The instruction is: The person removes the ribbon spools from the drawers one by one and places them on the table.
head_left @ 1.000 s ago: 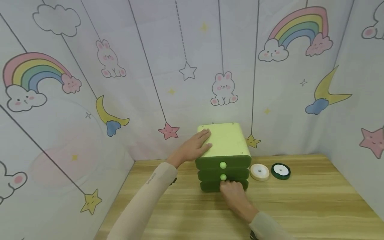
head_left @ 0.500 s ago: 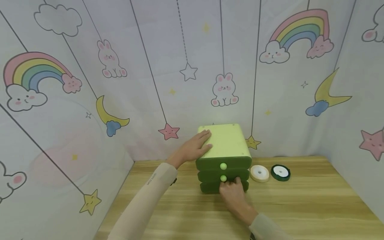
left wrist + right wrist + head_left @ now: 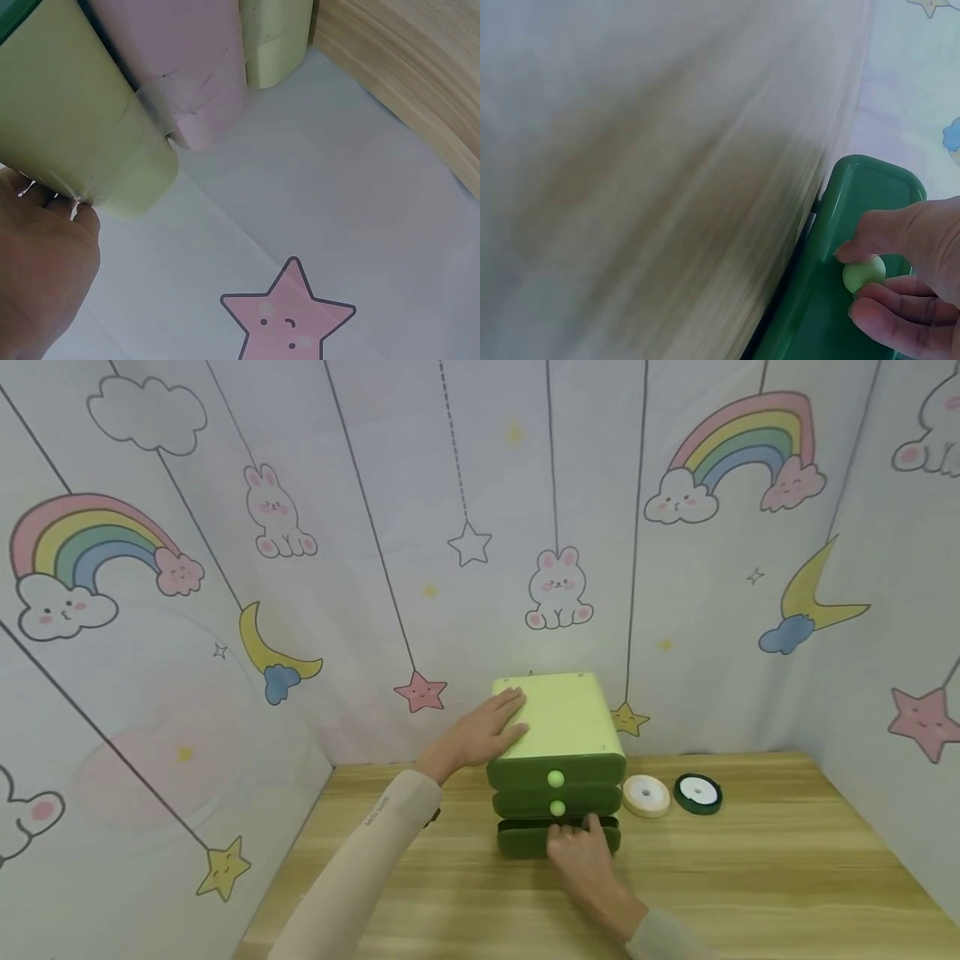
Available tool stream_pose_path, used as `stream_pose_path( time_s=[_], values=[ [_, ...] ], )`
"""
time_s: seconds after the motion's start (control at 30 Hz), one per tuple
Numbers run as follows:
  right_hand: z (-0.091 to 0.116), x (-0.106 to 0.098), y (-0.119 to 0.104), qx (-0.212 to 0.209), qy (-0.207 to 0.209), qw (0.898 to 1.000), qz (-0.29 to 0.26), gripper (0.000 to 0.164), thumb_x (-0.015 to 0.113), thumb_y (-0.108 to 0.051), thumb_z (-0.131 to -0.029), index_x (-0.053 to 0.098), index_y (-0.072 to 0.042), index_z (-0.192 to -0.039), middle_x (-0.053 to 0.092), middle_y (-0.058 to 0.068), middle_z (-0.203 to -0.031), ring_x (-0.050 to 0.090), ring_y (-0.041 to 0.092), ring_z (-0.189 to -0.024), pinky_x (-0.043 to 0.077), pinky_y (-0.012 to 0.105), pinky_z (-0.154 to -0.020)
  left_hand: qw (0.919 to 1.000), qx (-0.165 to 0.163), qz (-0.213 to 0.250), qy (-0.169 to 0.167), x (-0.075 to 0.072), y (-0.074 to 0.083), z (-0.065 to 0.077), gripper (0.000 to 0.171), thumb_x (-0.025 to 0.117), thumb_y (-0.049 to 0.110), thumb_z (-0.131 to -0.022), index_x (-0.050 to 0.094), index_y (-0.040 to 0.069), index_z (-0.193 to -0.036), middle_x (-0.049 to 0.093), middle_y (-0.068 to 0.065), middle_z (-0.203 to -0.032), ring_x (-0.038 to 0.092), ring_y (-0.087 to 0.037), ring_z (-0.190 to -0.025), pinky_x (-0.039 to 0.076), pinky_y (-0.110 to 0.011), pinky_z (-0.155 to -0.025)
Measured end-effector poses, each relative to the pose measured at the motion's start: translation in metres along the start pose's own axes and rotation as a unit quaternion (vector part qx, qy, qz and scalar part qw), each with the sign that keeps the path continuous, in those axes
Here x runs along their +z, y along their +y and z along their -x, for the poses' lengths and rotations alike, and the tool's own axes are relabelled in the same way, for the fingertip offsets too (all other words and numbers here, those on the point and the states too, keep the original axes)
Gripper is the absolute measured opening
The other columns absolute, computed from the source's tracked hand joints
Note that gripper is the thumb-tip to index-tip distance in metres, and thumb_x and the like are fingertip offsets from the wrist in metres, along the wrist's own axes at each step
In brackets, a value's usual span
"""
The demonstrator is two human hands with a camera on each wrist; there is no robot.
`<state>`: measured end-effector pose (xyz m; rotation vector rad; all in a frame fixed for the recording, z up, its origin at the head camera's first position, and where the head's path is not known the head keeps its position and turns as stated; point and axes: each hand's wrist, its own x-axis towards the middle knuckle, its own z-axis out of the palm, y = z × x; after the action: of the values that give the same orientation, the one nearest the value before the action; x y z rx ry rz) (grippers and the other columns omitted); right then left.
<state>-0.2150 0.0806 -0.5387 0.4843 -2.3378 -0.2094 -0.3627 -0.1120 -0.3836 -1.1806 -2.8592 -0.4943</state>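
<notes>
A small three-drawer chest (image 3: pixel 566 714) with a light-green top and dark green drawer fronts stands on the table. My left hand (image 3: pixel 480 735) lies on the left part of its top, fingers extended. In the left wrist view, that hand (image 3: pixel 45 262) is against the chest's yellow-green shell (image 3: pixel 75 112), above a pink section (image 3: pixel 187 52). The bottom drawer (image 3: pixel 519 842) sticks out a little, a dark gap showing above its front. My right hand (image 3: pixel 585 860) covers its knob in the head view. In the right wrist view, thumb and fingers pinch the round light-green knob (image 3: pixel 864 274).
Right of the chest, a cream ribbon spool (image 3: pixel 647 796) and a dark green ribbon spool (image 3: pixel 698 793) lie flat on the wood-grain table (image 3: pixel 750 860). A patterned cloth backdrop (image 3: pixel 375 568) rises behind and at both sides.
The bottom drawer has come out slightly toward me with my right hand at its knob. My left hand has stayed on top of the chest.
</notes>
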Motion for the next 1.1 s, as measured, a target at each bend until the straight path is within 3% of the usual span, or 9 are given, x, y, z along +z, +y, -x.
stream_pose_path(
  time_s=[0.23,0.33,0.43,0.6,0.77,0.93,1.1],
  values=[
    [0.008,-0.007,-0.003,0.001,-0.018,1.0,-0.006,0.033,0.085,-0.007,-0.072,0.054,-0.013,-0.064,0.054,-0.002,-0.054,0.049,0.014,-0.045,0.051,0.05,-0.082,1.0,0.002,0.001,0.001,0.0,0.001,0.001,0.072,0.03,0.055,-0.112,0.02,0.013,-0.169,0.015,-0.002,-0.179,0.011,-0.021,-0.167,0.016,-0.041,-0.136],
    [0.011,-0.01,-0.005,0.001,-0.023,1.0,0.001,0.034,0.084,-0.005,-0.074,0.053,-0.014,-0.063,0.052,-0.002,-0.054,0.045,0.013,-0.045,0.047,0.048,-0.079,1.0,0.003,0.001,0.003,0.0,0.001,0.001,0.072,0.031,0.055,-0.112,0.02,0.013,-0.169,0.015,-0.003,-0.179,0.011,-0.022,-0.167,0.016,-0.041,-0.136],
    [0.014,-0.014,-0.006,0.002,-0.038,0.999,0.001,0.025,0.086,-0.008,-0.075,0.062,-0.013,-0.069,0.056,-0.002,-0.055,0.045,0.014,-0.044,0.044,0.042,-0.073,1.0,0.005,0.0,0.005,0.001,0.001,0.001,0.072,0.031,0.054,-0.112,0.02,0.013,-0.169,0.016,-0.003,-0.179,0.011,-0.022,-0.167,0.017,-0.041,-0.136],
    [0.018,-0.02,-0.009,0.014,-0.073,0.997,-0.01,0.019,0.087,-0.012,-0.074,0.071,-0.014,-0.085,0.067,-0.001,-0.061,0.055,0.017,-0.045,0.049,0.038,-0.064,1.0,0.004,-0.001,0.004,0.002,0.0,0.001,0.071,0.031,0.054,-0.112,0.019,0.013,-0.169,0.015,-0.002,-0.179,0.01,-0.021,-0.167,0.016,-0.041,-0.137],
    [0.02,-0.023,-0.014,0.03,-0.067,0.997,-0.01,0.02,0.086,-0.009,-0.073,0.069,-0.014,-0.082,0.067,0.001,-0.06,0.057,0.019,-0.047,0.052,0.041,-0.064,1.0,0.003,0.002,0.006,0.003,0.001,0.001,0.071,0.031,0.054,-0.112,0.019,0.013,-0.169,0.014,-0.002,-0.179,0.01,-0.02,-0.167,0.016,-0.041,-0.137],
    [0.023,-0.024,-0.019,0.041,-0.049,0.998,-0.019,0.022,0.084,-0.007,-0.072,0.063,-0.013,-0.076,0.063,0.003,-0.058,0.054,0.019,-0.045,0.047,0.035,-0.049,0.9999,0.004,0.006,0.009,0.003,0.001,0.001,0.071,0.031,0.054,-0.112,0.02,0.013,-0.169,0.015,-0.002,-0.179,0.011,-0.021,-0.167,0.016,-0.042,-0.137],
    [0.028,-0.028,-0.022,0.044,-0.065,0.996,-0.035,0.023,0.084,-0.007,-0.073,0.062,-0.013,-0.078,0.061,0.003,-0.059,0.051,0.017,-0.043,0.04,0.033,-0.037,0.9999,0.003,0.009,0.009,0.002,0.0,0.002,0.071,0.031,0.054,-0.112,0.02,0.013,-0.169,0.015,-0.002,-0.179,0.011,-0.02,-0.167,0.017,-0.041,-0.137]
  ],
)
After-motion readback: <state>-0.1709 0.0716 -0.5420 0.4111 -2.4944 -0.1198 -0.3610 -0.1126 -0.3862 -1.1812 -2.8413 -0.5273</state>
